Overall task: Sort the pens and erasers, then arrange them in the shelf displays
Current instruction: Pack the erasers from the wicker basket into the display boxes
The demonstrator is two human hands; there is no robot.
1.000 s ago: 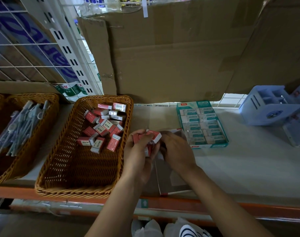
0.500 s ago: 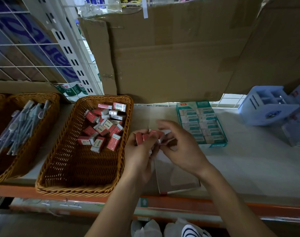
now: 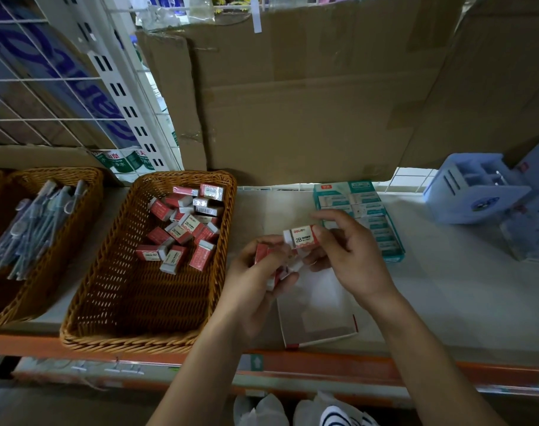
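While my left hand (image 3: 255, 281) grips several red erasers (image 3: 263, 252), my right hand (image 3: 348, 253) pinches one 2B eraser (image 3: 302, 238); it should drop label-up into the wicker basket (image 3: 114, 302) alongside.

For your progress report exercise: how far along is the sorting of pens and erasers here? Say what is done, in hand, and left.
Done: pens lie in the left basket, and loose red erasers fill the middle basket. In hand: the right hand lifts one 2B eraser from the bunch in the left hand. Left: those held erasers and the teal box of erasers.
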